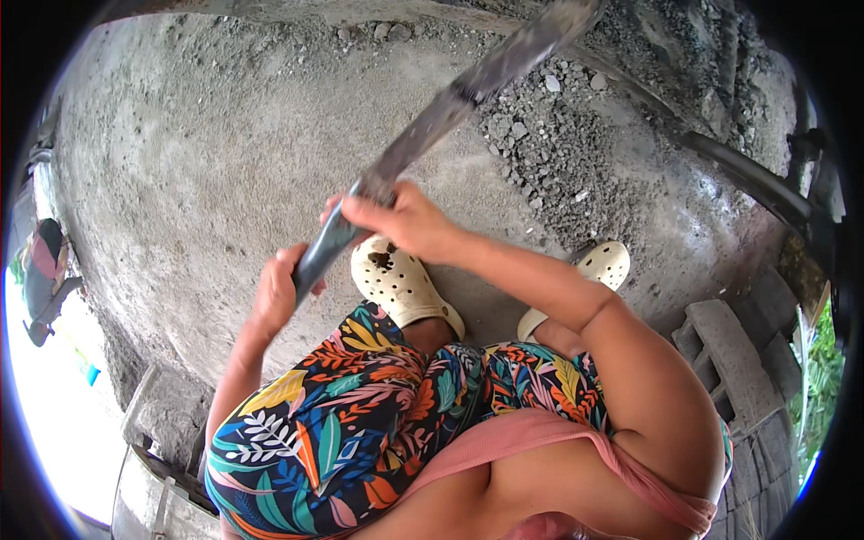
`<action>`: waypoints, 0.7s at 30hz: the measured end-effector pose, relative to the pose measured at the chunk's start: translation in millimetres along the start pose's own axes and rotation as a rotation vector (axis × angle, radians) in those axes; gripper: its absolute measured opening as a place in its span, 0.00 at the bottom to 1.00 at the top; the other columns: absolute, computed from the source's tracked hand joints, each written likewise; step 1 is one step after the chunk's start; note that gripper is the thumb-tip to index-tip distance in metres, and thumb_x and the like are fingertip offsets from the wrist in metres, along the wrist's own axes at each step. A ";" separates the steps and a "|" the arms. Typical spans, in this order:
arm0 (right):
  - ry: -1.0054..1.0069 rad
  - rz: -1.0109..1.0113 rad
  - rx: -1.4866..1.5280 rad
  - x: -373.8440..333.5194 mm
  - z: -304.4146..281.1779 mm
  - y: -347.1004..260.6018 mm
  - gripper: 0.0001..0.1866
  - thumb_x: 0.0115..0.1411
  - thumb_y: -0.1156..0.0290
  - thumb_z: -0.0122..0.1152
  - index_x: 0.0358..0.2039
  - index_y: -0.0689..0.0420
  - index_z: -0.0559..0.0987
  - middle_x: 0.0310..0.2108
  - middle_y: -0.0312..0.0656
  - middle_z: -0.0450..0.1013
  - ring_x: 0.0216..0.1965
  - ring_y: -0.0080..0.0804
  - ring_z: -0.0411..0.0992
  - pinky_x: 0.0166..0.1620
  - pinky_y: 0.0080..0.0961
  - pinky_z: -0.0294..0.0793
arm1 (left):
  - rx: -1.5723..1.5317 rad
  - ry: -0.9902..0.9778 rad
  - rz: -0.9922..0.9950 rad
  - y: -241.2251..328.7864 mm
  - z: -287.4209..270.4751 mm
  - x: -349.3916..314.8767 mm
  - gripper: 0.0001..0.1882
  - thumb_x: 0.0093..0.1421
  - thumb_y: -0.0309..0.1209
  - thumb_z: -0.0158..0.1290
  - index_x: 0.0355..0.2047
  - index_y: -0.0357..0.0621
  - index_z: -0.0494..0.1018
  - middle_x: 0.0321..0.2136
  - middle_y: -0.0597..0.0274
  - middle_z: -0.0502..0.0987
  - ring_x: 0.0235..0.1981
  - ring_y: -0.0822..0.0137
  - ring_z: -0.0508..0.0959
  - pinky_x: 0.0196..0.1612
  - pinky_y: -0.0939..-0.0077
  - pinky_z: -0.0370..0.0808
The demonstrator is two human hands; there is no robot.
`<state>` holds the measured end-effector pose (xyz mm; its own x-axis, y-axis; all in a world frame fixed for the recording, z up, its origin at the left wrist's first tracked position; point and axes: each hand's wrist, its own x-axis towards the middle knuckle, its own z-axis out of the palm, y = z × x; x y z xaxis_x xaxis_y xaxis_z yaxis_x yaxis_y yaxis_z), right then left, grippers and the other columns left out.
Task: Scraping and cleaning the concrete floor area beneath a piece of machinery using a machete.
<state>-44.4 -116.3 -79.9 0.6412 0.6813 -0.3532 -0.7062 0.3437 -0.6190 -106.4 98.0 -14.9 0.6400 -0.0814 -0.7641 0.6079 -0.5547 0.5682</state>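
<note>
- A worker grips a long pole (pixel 432 126) with both hands; it slants from the centre left of the frame to the top edge, upper right
- The left hand (pixel 274 288) is curled round the pole's lower end, fingers partly hidden, with no gap showing
- The right hand (pixel 400 223) closes round the pole farther up, near the centre of the frame, its thumb laid along the near side
- The pole's far end is blurred at the top edge; whether it touches ground there, one cannot tell
- Gravel (pixel 549 148) lies loose on the concrete (pixel 198 135), right of the pole, upper right of the frame
- Two pale clogs stand well apart below, the left clog (pixel 396 279) just under the hands, the right clog (pixel 605 263) nearer the gravel
- Good handling likely calls for both grips kept firm, the right hand guiding and the left steadying the end
- A wide stance and bent back knee would probably help balance, with the left clog clear of the pole's path
- Loose stones could roll underfoot, so short, controlled strokes seem wiser than wide swings
</note>
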 end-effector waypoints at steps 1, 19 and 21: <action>0.005 0.001 -0.006 4.4 -7.2 -12.9 0.17 0.64 0.61 0.52 0.44 0.61 0.76 0.40 0.42 0.77 0.41 0.29 0.75 0.41 0.27 0.79 | -0.005 -0.004 0.005 5.7 -3.7 8.6 0.42 0.62 0.61 0.16 0.31 0.37 0.70 0.15 0.58 0.73 0.18 0.64 0.74 0.26 0.71 0.71; -0.132 0.121 0.042 1.0 -49.4 6.1 0.24 0.61 0.53 0.52 0.51 0.57 0.72 0.41 0.43 0.76 0.40 0.32 0.76 0.41 0.27 0.77 | -0.445 -0.416 -0.422 -6.5 20.3 6.3 0.45 0.59 0.68 0.16 0.15 0.39 0.65 0.07 0.62 0.64 0.06 0.69 0.63 0.11 0.77 0.63; -0.179 0.024 0.167 0.9 -41.0 9.6 0.24 0.61 0.54 0.54 0.51 0.57 0.72 0.38 0.42 0.77 0.39 0.31 0.76 0.38 0.25 0.77 | -0.683 -0.587 -0.503 -31.0 12.4 3.7 0.46 0.57 0.70 0.20 0.15 0.38 0.65 0.07 0.62 0.64 0.04 0.71 0.62 0.08 0.79 0.62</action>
<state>-38.3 -138.9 -114.9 0.5702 0.7895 -0.2271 -0.7704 0.4178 -0.4817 -128.7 104.7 -39.2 0.0186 -0.4631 -0.8861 0.9966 -0.0624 0.0535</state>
